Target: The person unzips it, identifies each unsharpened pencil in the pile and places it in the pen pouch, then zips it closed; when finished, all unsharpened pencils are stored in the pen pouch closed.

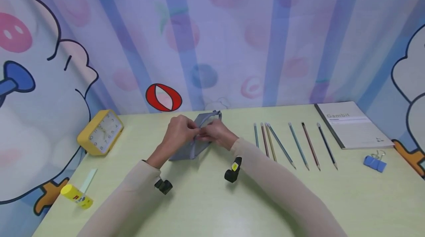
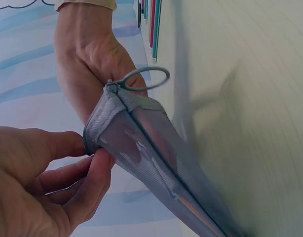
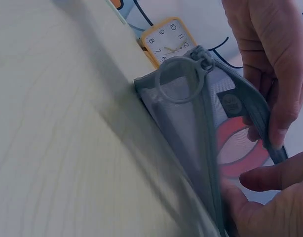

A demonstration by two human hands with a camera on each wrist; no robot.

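Note:
A grey mesh zip pouch lies tilted up off the pale green table, near its far middle. My left hand pinches the pouch's upper edge from the left. My right hand grips the same edge from the right, and the two hands meet over it. In the left wrist view my left hand's fingers curl round the pouch rim, with a grey ring pull at the zip's end against my right hand. The right wrist view shows the ring pull and the pouch between both hands.
Several pencils lie in a row right of the hands, then a grey notebook and a blue binder clip. A yellow clock stands at the left, with a yellow glue stick near the left edge. A patterned curtain hangs behind.

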